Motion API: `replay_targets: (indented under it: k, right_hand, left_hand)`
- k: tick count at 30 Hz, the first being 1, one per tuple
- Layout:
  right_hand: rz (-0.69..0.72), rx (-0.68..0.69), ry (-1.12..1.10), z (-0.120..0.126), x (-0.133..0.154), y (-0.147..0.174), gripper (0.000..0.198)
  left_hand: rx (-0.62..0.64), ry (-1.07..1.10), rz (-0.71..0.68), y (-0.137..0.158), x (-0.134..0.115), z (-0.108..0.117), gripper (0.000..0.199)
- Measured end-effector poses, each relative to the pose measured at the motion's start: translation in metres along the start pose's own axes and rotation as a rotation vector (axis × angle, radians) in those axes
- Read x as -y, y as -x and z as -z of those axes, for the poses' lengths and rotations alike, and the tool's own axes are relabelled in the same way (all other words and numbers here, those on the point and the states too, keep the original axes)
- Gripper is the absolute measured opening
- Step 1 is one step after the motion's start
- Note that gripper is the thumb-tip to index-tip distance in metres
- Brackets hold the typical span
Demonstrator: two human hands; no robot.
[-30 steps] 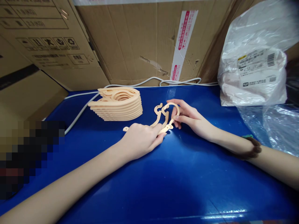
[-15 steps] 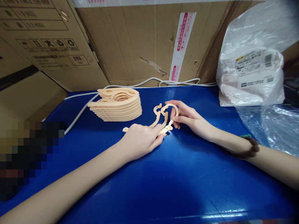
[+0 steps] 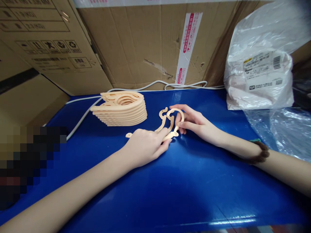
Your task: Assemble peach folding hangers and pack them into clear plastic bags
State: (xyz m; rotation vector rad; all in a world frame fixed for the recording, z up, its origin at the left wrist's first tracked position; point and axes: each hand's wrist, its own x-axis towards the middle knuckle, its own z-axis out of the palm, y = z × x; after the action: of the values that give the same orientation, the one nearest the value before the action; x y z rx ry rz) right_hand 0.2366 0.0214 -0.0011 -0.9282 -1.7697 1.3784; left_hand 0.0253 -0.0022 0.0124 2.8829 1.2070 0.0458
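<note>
A beige plastic folding hanger [image 3: 182, 116] is held low over the blue tabletop [image 3: 150, 194] by both hands. My left hand [image 3: 147, 144] is closed around its arms and covers their middle. One arm end sticks out left of the knuckles, and two curved notched pieces show beyond the fingers. My right hand [image 3: 195, 124] pinches the round hook between thumb and fingers, near where it meets the body. To the left, a neat stack of matching folded hangers [image 3: 121, 113] lies behind my left hand, apart from it.
Cardboard boxes [image 3: 136, 42] wall off the back and left of the table. A white cable [image 3: 84, 124] runs along the back and bends forward at the left. At the back right stands a white plastic parcel bag [image 3: 262, 81], with clear plastic wrap [image 3: 291, 136] in front.
The whole view has shifted very slightly. Both hands keep the same grip on the hanger, with no clear movement of its parts.
</note>
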Motion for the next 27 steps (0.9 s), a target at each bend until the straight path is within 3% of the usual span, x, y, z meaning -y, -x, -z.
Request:
replay_targets:
  k: [3,6,10,14,18,24,27]
  right_hand:
    - [-0.010,-0.021,0.188,0.003,0.013,-0.002,0.044]
    - [0.002,-0.106,0.588,0.013,0.026,-0.001,0.044]
    - [-0.010,-0.227,1.145,0.032,0.027,0.010,0.046]
    - [-0.031,-0.299,1.484,0.043,0.013,0.026,0.046]
    - [-0.028,-0.226,1.501,0.049,0.006,0.034,0.043]
    - [0.033,-0.105,1.260,0.045,0.010,0.036,0.021]
    - [0.070,-0.081,1.155,0.037,0.012,0.038,0.018]
  left_hand:
    - [0.004,0.121,0.045,0.000,-0.001,0.005,0.022]
    - [0.006,0.332,0.109,0.000,0.002,0.009,0.019]
    - [0.046,0.840,0.156,-0.002,0.006,0.008,0.020]
    - [0.100,1.266,0.212,-0.004,0.007,0.003,0.023]
    - [0.068,1.389,0.241,-0.007,0.008,0.002,0.016]
    - [0.082,1.526,0.397,-0.010,0.009,0.006,0.013]
    - [0.087,1.552,0.405,-0.011,0.009,0.007,0.014]
